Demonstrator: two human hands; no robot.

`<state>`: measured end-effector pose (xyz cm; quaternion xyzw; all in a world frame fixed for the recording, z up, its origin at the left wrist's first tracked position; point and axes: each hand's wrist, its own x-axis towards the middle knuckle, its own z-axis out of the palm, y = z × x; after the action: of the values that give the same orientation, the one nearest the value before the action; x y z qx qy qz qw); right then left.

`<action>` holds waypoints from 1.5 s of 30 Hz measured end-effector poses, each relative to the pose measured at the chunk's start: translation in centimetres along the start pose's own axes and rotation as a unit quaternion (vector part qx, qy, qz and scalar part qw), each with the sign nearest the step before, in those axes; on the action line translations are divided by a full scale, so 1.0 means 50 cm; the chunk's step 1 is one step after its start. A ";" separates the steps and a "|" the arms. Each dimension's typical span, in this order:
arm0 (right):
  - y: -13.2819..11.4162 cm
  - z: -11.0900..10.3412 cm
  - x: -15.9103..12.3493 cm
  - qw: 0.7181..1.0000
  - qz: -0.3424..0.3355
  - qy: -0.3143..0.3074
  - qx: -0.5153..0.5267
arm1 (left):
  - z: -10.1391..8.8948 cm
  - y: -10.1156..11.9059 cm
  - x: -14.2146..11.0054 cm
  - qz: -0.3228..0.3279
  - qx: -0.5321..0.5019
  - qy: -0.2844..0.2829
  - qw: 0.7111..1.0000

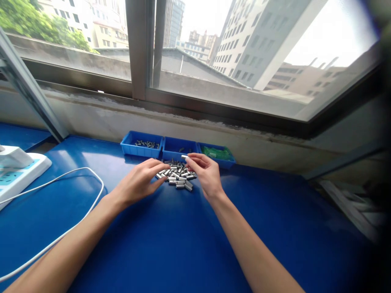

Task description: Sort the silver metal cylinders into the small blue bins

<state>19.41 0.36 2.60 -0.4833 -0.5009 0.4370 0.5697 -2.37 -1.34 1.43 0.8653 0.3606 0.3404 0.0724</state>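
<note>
A loose pile of small silvery metal pieces, short and bar-like, lies on the blue tabletop. Over the pile's right side, my right hand pinches one small metal piece between thumb and fingertips. My left hand is at the left edge of the pile, fingers curved and apart from the thumb; nothing shows between them. Just behind the pile stand three blue bins: the left bin has small metal parts in it, the middle bin has a few dark pieces, and the right bin has green material.
A white power strip with something plugged in sits at the left. Its white cable loops across the table toward my left forearm. Behind the bins are a low wall and a window frame. A metal post slants at the left.
</note>
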 end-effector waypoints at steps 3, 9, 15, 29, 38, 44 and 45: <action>-0.002 0.000 0.049 0.999 -0.016 0.040 -0.012 | -0.009 -0.013 -0.003 0.011 0.043 -0.063 0.997; 0.007 0.001 0.054 0.999 0.020 0.049 0.009 | -0.015 -0.017 -0.007 -0.001 0.044 -0.120 0.992; 0.032 0.006 -0.022 0.996 0.068 0.030 0.051 | -0.021 -0.029 -0.009 -0.012 0.012 -0.131 0.991; 0.020 -0.004 -0.057 0.996 -0.069 -0.028 -0.044 | 0.008 0.000 0.003 -0.017 -0.063 0.005 0.998; 0.023 0.002 -0.072 0.982 -0.083 -0.120 -0.118 | 0.026 0.035 0.012 -0.049 -0.117 0.140 0.982; 0.023 0.014 -0.071 0.991 -0.026 -0.130 -0.012 | 0.031 0.036 0.012 -0.046 -0.131 0.149 0.979; 0.024 0.015 -0.069 0.992 -0.021 -0.122 -0.002 | 0.030 0.036 0.012 -0.046 -0.130 0.144 0.980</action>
<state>18.28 -2.76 0.93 -0.4170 -0.5774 0.4795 0.5126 -0.06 -2.06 1.27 0.7732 0.3593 0.5015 0.1469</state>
